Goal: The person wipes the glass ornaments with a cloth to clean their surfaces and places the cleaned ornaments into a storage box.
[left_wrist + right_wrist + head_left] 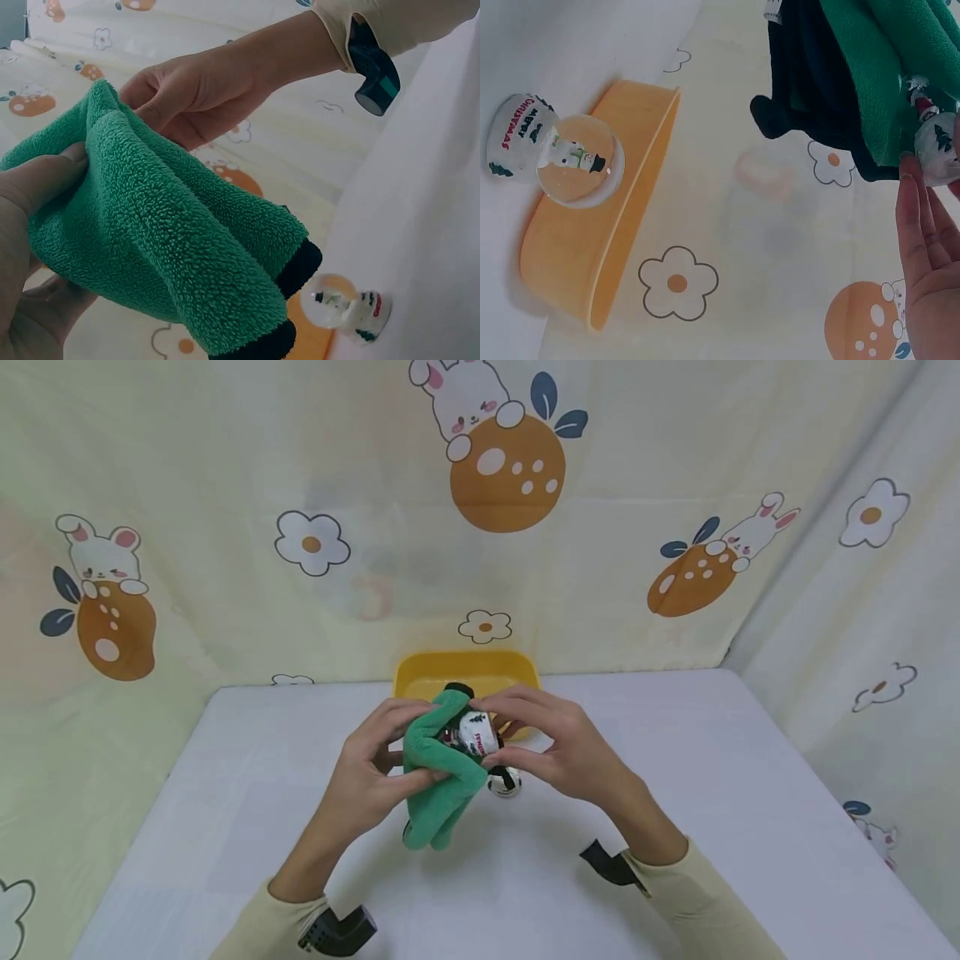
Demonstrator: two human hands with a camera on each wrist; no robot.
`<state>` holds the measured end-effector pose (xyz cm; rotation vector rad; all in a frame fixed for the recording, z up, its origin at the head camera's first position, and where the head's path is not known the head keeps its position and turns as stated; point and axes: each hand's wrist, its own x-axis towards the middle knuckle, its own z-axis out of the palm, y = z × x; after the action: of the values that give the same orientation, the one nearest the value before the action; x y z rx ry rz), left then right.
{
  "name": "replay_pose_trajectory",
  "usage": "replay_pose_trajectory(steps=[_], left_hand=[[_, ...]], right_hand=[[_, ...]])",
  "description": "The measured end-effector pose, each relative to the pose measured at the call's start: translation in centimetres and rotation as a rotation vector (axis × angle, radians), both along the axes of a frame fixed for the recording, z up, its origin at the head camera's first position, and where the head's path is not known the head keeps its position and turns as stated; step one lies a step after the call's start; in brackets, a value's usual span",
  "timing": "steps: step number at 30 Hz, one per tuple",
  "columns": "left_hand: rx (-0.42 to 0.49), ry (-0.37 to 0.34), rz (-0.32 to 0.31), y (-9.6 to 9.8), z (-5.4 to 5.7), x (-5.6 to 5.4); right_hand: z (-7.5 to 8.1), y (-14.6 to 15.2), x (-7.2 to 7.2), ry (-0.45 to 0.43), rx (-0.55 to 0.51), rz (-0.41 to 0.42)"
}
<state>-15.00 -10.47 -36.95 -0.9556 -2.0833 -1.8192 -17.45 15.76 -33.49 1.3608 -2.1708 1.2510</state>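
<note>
Above the table my left hand (367, 772) grips a green towel (172, 217) with dark edging, thumb on the near face and fingers behind. The towel is folded around the dome end of a small Christmas snow globe (477, 732). My right hand (570, 745) pinches that globe by its white, lettered base between thumb and fingers. The globe is tilted, and a little red-clad figure shows beside the towel in the right wrist view. A second snow globe (577, 161), with a snowman inside and a white "Merry Christmas" base, stands on the table below the hands.
A yellow basin (420, 670) sits at the table's back edge, behind the hands and close to the standing globe. The white-covered table (262, 810) meets a printed curtain (360, 460) at the back, with another curtain along the right.
</note>
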Motion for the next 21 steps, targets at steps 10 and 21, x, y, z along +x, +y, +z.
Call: replay_pose_trajectory(steps=[10,21], left_hand=[[-0.022,0.000,0.021,0.03,-0.15,-0.11],[0.009,-0.062,-0.017,-0.24,0.20,0.06]], right_hand=[[0.08,0.43,-0.11,0.231,0.026,-0.008],[0.12,-0.24,-0.31,0.482,-0.015,-0.005]])
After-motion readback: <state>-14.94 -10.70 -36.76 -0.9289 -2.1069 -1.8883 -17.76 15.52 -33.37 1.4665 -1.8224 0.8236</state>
